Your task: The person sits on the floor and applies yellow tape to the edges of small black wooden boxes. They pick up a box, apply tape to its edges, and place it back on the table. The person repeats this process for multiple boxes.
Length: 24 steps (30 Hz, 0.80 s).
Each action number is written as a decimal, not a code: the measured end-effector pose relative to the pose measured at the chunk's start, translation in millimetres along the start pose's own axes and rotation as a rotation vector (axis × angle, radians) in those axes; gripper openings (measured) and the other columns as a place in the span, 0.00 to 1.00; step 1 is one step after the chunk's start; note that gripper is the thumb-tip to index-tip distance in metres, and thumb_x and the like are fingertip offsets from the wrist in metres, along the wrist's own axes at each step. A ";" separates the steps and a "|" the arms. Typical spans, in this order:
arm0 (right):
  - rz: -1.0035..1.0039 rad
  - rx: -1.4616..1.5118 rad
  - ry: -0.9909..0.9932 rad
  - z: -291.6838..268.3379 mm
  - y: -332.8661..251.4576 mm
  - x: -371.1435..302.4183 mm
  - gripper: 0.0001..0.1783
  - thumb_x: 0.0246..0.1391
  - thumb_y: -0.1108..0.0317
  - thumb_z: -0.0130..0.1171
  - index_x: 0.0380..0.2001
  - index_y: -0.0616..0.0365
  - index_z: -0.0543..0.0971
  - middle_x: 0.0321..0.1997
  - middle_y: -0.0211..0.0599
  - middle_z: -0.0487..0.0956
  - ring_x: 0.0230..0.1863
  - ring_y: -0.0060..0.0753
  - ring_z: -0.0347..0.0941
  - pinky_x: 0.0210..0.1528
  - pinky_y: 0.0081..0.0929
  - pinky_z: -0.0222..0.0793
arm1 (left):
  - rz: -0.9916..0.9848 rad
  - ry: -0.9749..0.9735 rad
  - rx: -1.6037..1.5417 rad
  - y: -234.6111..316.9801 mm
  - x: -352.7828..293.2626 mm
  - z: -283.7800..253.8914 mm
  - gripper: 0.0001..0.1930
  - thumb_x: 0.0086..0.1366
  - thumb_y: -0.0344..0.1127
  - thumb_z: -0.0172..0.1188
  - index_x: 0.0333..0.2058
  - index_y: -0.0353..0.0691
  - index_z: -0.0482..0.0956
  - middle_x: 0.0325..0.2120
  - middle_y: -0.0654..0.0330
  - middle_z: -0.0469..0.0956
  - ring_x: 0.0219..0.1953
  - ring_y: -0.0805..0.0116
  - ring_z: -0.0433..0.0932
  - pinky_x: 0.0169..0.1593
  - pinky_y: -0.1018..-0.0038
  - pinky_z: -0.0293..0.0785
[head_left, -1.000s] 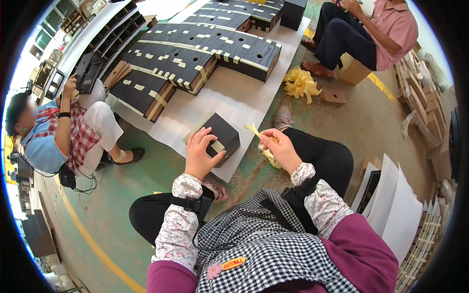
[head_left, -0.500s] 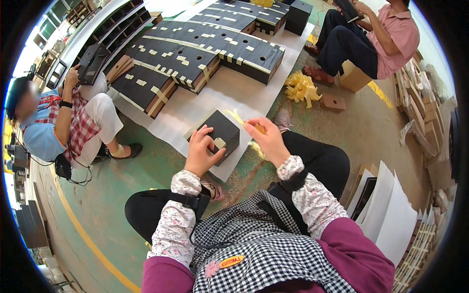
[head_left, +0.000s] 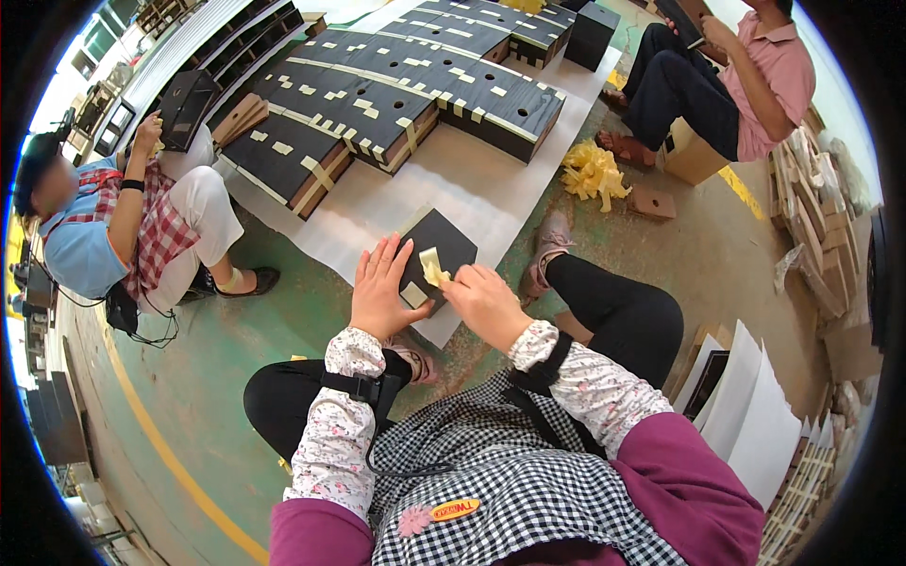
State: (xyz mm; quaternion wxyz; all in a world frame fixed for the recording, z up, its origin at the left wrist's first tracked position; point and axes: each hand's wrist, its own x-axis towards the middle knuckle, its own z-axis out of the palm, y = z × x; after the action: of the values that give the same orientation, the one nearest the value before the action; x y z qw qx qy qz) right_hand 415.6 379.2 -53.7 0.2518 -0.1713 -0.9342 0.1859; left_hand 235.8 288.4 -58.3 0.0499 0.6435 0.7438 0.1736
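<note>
A small black wooden box [head_left: 451,240] stands on the white sheet in front of me. My left hand [head_left: 379,291] lies along its left side with fingers stretched out, steadying it. A short piece of pale tape [head_left: 413,295] sticks to the box close to my left thumb. My right hand [head_left: 485,300] pinches a crumpled strip of yellowish masking tape [head_left: 433,267] over the box; one end of the strip rests against the top.
Beyond lie rows of black boxes [head_left: 415,75] patched with tape on white sheeting [head_left: 453,203]. A heap of yellow tape [head_left: 595,174] and a brown block [head_left: 651,201] lie on the floor. One person sits at left, another at upper right, each handling a black piece.
My right hand has moved left and down, bringing the tape strip over the box. The left hand has flattened and spread its fingers along the side. My view has shifted slightly.
</note>
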 end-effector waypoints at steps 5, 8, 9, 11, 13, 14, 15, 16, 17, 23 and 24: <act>0.166 0.078 -0.313 -2.3 16.9 -60.1 0.07 0.48 0.67 0.56 0.30 0.59 0.77 0.28 0.39 0.71 0.35 0.41 0.70 0.38 0.36 0.66 | -0.020 0.063 -0.028 1.7 -0.8 5.0 0.49 0.42 0.50 0.69 0.63 0.47 0.55 0.64 0.56 0.53 0.66 0.57 0.50 0.67 0.58 0.41; 0.383 0.189 -0.588 1.1 35.0 -88.1 0.11 0.50 0.65 0.56 0.33 0.62 0.78 0.32 0.42 0.74 0.36 0.43 0.72 0.39 0.37 0.67 | -0.055 0.111 -0.065 2.5 2.3 8.6 0.46 0.44 0.50 0.68 0.62 0.49 0.58 0.63 0.57 0.54 0.66 0.56 0.50 0.67 0.56 0.41; 0.425 0.227 -0.444 -3.0 34.4 -84.2 0.12 0.51 0.64 0.56 0.34 0.63 0.77 0.33 0.43 0.74 0.36 0.44 0.72 0.40 0.37 0.68 | -0.045 0.114 -0.064 4.3 0.6 9.3 0.43 0.45 0.49 0.68 0.60 0.49 0.61 0.63 0.57 0.55 0.66 0.56 0.51 0.67 0.55 0.40; 0.495 0.345 -0.195 -11.1 35.9 -72.9 0.14 0.52 0.63 0.55 0.35 0.64 0.77 0.33 0.43 0.75 0.35 0.42 0.73 0.39 0.35 0.68 | -0.025 0.120 -0.063 8.6 -2.9 9.0 0.36 0.47 0.48 0.68 0.56 0.50 0.66 0.62 0.58 0.58 0.65 0.56 0.53 0.66 0.53 0.40; 0.551 0.511 0.032 -18.1 39.6 -56.4 0.15 0.54 0.61 0.55 0.35 0.65 0.76 0.31 0.40 0.75 0.33 0.37 0.73 0.37 0.33 0.68 | -0.037 0.119 -0.104 13.6 -4.1 6.9 0.29 0.48 0.46 0.67 0.50 0.50 0.70 0.59 0.58 0.61 0.64 0.56 0.54 0.66 0.52 0.40; 0.762 0.781 0.035 -9.6 47.7 -58.3 0.17 0.56 0.58 0.56 0.36 0.64 0.75 0.29 0.32 0.74 0.30 0.25 0.71 0.33 0.25 0.67 | -0.044 0.119 -0.125 16.4 -4.2 6.4 0.26 0.48 0.46 0.67 0.47 0.49 0.72 0.58 0.59 0.63 0.64 0.56 0.55 0.66 0.51 0.39; 0.804 0.850 0.030 -11.5 46.3 -54.5 0.17 0.57 0.58 0.55 0.36 0.64 0.75 0.28 0.30 0.73 0.29 0.23 0.70 0.33 0.22 0.66 | -0.051 0.141 -0.141 17.5 -4.6 7.6 0.24 0.48 0.45 0.67 0.45 0.49 0.73 0.57 0.59 0.64 0.63 0.57 0.56 0.66 0.51 0.40; 0.845 0.920 0.024 -15.8 42.9 -49.2 0.17 0.57 0.57 0.55 0.36 0.63 0.75 0.28 0.28 0.72 0.28 0.20 0.69 0.32 0.20 0.65 | -0.059 0.163 -0.157 18.6 -4.7 9.8 0.22 0.49 0.44 0.67 0.42 0.49 0.73 0.55 0.60 0.66 0.63 0.57 0.57 0.66 0.51 0.40; 0.886 0.989 0.018 -17.1 40.5 -45.6 0.18 0.58 0.56 0.55 0.37 0.63 0.75 0.28 0.26 0.72 0.28 0.17 0.68 0.31 0.17 0.64 | -0.066 0.185 -0.174 18.8 -4.7 10.7 0.19 0.49 0.43 0.66 0.40 0.49 0.74 0.54 0.61 0.67 0.62 0.58 0.58 0.66 0.51 0.40; 0.993 1.233 0.037 -25.5 36.7 -41.8 0.16 0.58 0.61 0.56 0.42 0.63 0.75 0.32 0.25 0.74 0.29 0.17 0.70 0.33 0.15 0.67 | -0.036 0.220 -0.106 19.5 -6.1 20.5 0.17 0.50 0.40 0.65 0.39 0.48 0.75 0.53 0.61 0.69 0.61 0.58 0.60 0.65 0.52 0.42; 0.980 1.247 0.045 -27.4 38.3 -40.4 0.16 0.57 0.62 0.57 0.43 0.63 0.75 0.33 0.26 0.75 0.31 0.18 0.72 0.34 0.15 0.68 | -0.037 0.223 -0.132 19.3 -6.4 20.8 0.16 0.50 0.40 0.65 0.39 0.48 0.75 0.52 0.61 0.69 0.61 0.58 0.61 0.65 0.52 0.42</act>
State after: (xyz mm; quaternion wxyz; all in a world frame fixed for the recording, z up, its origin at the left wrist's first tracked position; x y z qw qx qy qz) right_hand 471.8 403.1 -64.7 0.2094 -0.3943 -0.4708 0.7610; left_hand 261.2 288.4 -72.5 0.0121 0.6015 0.7436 0.2917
